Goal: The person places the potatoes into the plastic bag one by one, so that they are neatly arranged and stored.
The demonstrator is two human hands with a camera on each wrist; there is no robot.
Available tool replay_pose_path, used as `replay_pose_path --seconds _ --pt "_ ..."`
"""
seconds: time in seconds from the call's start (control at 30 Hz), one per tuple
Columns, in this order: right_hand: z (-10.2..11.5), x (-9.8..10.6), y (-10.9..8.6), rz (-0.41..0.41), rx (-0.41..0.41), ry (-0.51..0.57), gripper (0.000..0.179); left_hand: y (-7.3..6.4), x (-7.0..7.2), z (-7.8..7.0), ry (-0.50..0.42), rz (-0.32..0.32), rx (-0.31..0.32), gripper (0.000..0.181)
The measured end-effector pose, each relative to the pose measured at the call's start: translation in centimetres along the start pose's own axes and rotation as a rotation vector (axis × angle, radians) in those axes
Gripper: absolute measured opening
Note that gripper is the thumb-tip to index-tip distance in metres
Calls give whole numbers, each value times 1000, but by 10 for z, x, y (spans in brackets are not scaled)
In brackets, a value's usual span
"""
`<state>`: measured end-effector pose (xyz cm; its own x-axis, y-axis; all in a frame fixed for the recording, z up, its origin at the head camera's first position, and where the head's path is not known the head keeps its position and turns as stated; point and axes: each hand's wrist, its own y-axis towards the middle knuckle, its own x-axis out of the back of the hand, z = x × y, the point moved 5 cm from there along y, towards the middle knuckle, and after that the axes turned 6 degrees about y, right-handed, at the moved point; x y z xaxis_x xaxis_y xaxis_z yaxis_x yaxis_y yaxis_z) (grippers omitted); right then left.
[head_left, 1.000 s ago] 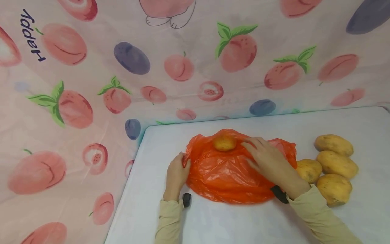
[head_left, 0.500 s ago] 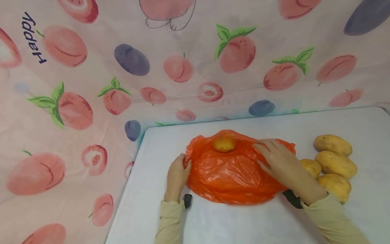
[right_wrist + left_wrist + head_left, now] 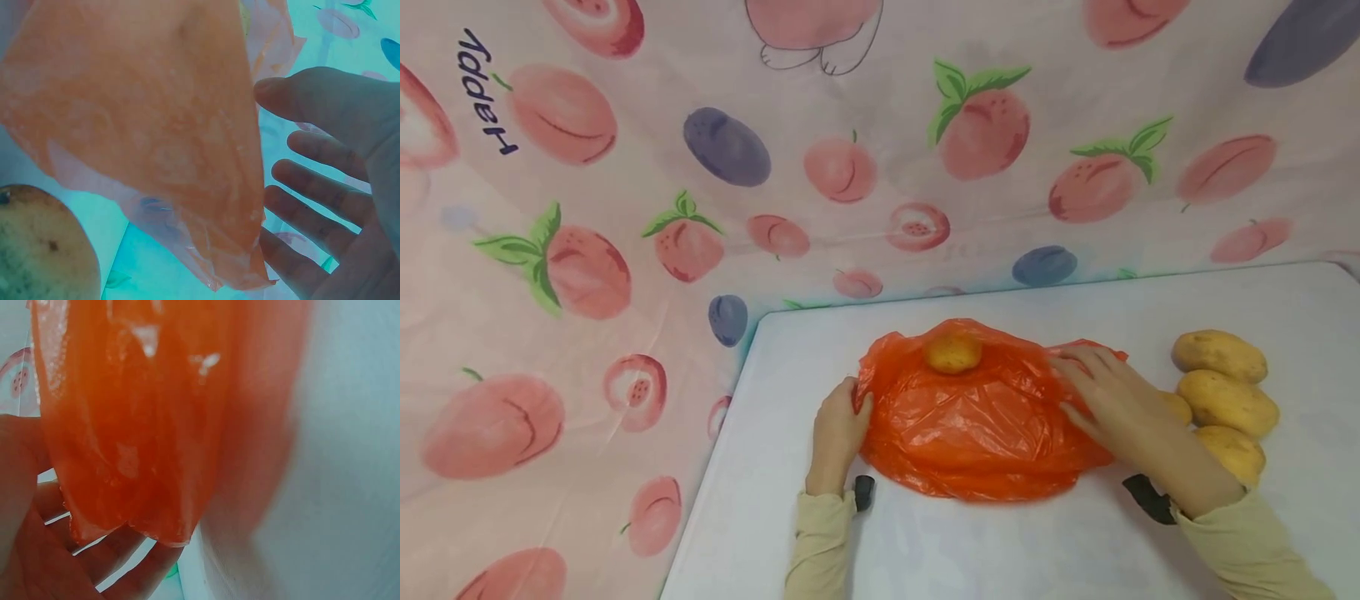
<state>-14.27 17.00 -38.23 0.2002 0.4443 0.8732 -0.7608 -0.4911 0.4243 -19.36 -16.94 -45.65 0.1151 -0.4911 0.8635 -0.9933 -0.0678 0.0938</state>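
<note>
A thin red-orange plastic bag (image 3: 977, 425) lies spread on the white table, with one potato (image 3: 953, 353) at its far middle part. My left hand (image 3: 837, 425) holds the bag's left edge; in the left wrist view the thumb is on the near side and the fingers are behind the film. At the other end, my right hand (image 3: 1116, 400) is over the bag's right part with its fingers extended. In the right wrist view, the thumb and fingertips of that hand (image 3: 375, 250) are at the bag's edge, and nothing is gripped.
Several potatoes (image 3: 1227, 403) lie in a cluster right of the bag, partly behind my right hand and forearm. The white table (image 3: 970, 550) meets a fruit-printed cloth (image 3: 850, 233) along its back and left sides. Dark wrist devices (image 3: 1150, 498) show beneath both wrists.
My right hand has moved rightward along the bag, away from the potato on it, and now covers more of the potato cluster. My left hand stays at the left edge.
</note>
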Motion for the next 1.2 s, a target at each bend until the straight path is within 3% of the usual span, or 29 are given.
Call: replay_pose_path --seconds 0.3,0.47,1.2 --pt "-8 5 -12 38 -79 -29 66 0 2 3 1 -1 15 23" --pt "-12 9 -19 27 -82 -39 67 1 4 3 6 -17 0 23" --pt "-34 20 -46 63 -140 -5 71 1 -1 4 -2 20 20 25"
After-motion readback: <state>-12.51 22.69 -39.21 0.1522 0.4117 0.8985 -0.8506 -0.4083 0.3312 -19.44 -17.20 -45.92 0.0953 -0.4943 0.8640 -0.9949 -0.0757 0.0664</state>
